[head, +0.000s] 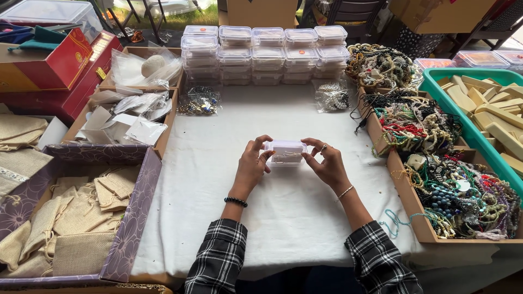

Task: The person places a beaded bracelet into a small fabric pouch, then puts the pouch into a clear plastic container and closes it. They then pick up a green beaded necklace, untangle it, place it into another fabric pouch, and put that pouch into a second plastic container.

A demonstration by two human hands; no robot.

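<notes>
Left hand [252, 163] and right hand [327, 163] grip a small clear box [287, 152] at centre; stacked boxes [267, 54] at twelve o'clock. Closing step; lid needs even pressure.

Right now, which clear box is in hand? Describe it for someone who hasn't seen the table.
On the white tablecloth, look at the centre, in front of the stacked lidded boxes. The small clear box sits apart from them, held between the left hand and right hand.

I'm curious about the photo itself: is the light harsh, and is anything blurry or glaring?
Head view: soft, even daylight with faint shadows under the hands; the white cloth looks bright but not blown out; mild glare on the small box; edges bend slightly; focus sharp throughout.
</notes>
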